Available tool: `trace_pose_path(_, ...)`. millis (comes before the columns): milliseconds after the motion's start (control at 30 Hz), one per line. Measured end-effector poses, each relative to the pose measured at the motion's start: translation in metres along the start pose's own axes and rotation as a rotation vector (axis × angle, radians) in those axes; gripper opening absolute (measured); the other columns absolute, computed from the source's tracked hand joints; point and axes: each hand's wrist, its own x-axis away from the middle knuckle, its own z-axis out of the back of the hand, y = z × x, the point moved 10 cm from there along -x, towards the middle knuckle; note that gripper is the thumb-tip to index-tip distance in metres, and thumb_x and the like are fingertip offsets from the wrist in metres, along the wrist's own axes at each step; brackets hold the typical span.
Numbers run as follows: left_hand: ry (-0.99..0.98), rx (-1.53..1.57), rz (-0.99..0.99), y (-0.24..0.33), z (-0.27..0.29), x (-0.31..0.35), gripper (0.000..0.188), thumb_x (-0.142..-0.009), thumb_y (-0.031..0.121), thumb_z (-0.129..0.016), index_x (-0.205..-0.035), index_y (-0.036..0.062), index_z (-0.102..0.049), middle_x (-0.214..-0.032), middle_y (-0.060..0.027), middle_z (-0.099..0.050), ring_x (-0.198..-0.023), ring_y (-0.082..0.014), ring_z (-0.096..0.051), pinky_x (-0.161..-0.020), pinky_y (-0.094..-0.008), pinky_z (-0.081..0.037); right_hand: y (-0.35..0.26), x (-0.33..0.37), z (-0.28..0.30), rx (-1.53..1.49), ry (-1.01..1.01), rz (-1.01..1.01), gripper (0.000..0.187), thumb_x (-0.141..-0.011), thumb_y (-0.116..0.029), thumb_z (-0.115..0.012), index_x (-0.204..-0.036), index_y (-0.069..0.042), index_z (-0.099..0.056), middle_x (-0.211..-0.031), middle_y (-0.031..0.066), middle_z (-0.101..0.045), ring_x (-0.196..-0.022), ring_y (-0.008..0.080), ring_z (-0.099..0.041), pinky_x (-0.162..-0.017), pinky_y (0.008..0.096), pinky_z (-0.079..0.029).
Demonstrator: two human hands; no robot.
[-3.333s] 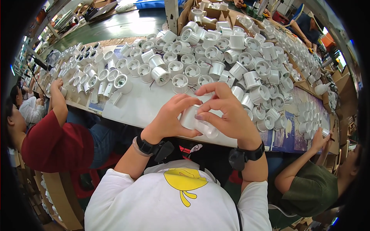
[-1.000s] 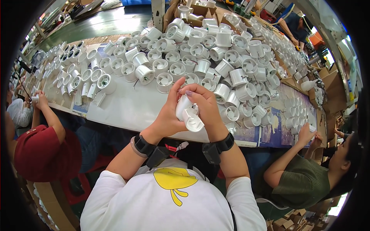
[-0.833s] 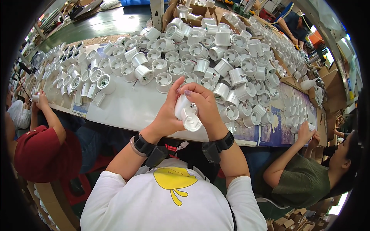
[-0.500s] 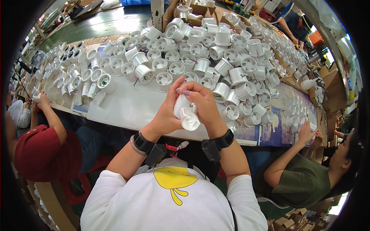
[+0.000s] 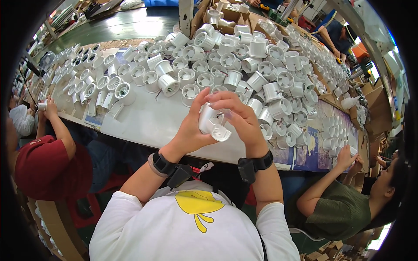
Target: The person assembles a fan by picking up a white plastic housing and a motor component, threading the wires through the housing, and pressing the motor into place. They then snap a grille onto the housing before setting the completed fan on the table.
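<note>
Over the table's front edge, my left hand [image 5: 188, 129] is wrapped round a white plastic housing [image 5: 207, 120]. The housing is a short tube with a curved, open lip at its lower right end, and its cavity faces my right hand. Curved fingers of my right hand [image 5: 247, 126] arch over the housing's upper right side, spread and slightly blurred. A gap shows between that palm and the housing; whether the fingertips touch it, I cannot tell. Beyond both hands lies a heap of white fan units [image 5: 226, 61], round tubes with blades inside and thin wires.
White handled housings [image 5: 104, 98] stand in rows at left. Small white cylinders [image 5: 333, 130] are grouped at right. A person in red [image 5: 52, 169] sits left and one in green [image 5: 344, 209] right, both handling white parts. A metal post [image 5: 186, 17] rises behind the heap.
My right hand has shifted right and its fingers have loosened from the housing. The housing has turned in my left hand, showing more of its open side.
</note>
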Motion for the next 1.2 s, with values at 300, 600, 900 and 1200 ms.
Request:
trace_pose_path(300,-0.057,-0.092,0.050,0.004,-0.001,0.004,0.097,-0.065,0.008,-0.087,-0.143,0.0077,-0.029,-0.131,-0.0079,-0.049,-0.122,-0.0206,-0.049,-0.101,-0.0354,-0.042,-0.008,0.005,0.003,0.038,-0.038,0.021,0.011,-0.088,-0.001,-0.061,-0.098,-0.001,-0.065,-0.101,0.0096,-0.064,-0.098,0.0191,-0.059,-0.090,0.0326,-0.045)
trace_pose_path(600,-0.002,-0.070,-0.038,0.010,0.007,0.003,0.089,-0.065,0.010,-0.087,-0.137,0.0081,-0.036,-0.130,-0.0069,-0.050,-0.119,-0.0194,-0.051,-0.099,-0.0344,-0.044,-0.007,0.020,0.004,0.118,0.021,-0.062,0.009,-0.089,-0.001,-0.062,-0.097,0.000,-0.065,-0.091,0.0070,-0.065,-0.088,0.0159,-0.060,-0.080,0.0279,-0.048)
trace_pose_path(900,-0.031,-0.151,-0.012,0.014,0.007,0.005,0.088,-0.064,0.012,-0.087,-0.137,0.0086,-0.036,-0.129,-0.0078,-0.051,-0.116,-0.0189,-0.054,-0.098,-0.0334,-0.045,-0.038,0.002,-0.008,0.311,-0.152,-0.066,0.018,-0.083,0.002,-0.063,-0.100,-0.002,-0.067,-0.091,0.0069,-0.065,-0.083,0.0149,-0.061,-0.075,0.0265,-0.048)
trace_pose_path(1200,0.007,-0.097,-0.130,0.018,0.003,0.005,0.079,-0.063,0.017,-0.087,-0.127,0.0100,-0.041,-0.128,-0.0110,-0.053,-0.115,-0.0224,-0.055,-0.096,-0.0345,-0.046,-0.047,0.000,-0.011,0.414,-0.057,0.162,0.013,-0.083,0.000,-0.065,-0.095,-0.003,-0.068,-0.088,0.0075,-0.066,-0.075,0.0165,-0.061,-0.067,0.0257,-0.048)
